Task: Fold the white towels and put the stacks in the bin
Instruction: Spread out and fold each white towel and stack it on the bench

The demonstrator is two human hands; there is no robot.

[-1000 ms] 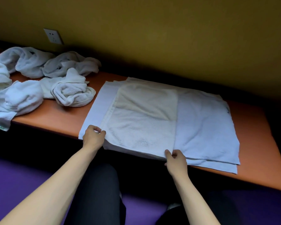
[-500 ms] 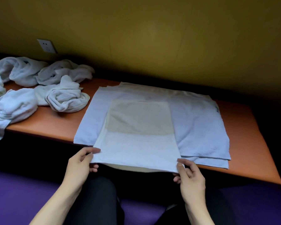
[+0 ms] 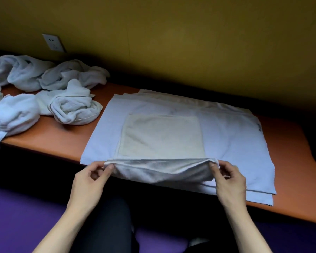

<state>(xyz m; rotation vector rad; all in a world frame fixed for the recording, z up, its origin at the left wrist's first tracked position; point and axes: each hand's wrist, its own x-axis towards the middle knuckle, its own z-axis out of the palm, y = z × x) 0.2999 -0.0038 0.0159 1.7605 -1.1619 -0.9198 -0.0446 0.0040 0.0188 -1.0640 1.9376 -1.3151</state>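
Observation:
A small off-white towel lies on top of larger flat white towels spread over the orange table. Its near edge is lifted and curls over at the table's front. My left hand pinches the near left corner of that towel. At the near right corner, my right hand pinches the cloth between thumb and fingers. A pile of crumpled white towels sits on the table to the left. No bin is in view.
A yellow wall with a white socket runs close behind the table. Purple seating and my dark-trousered legs lie below the table's front edge. Bare orange table shows at the right end.
The small towel's near edge, which hung toward me off the table, has been raised and brought forward over the towel. Both hands moved up and away from me with the corners.

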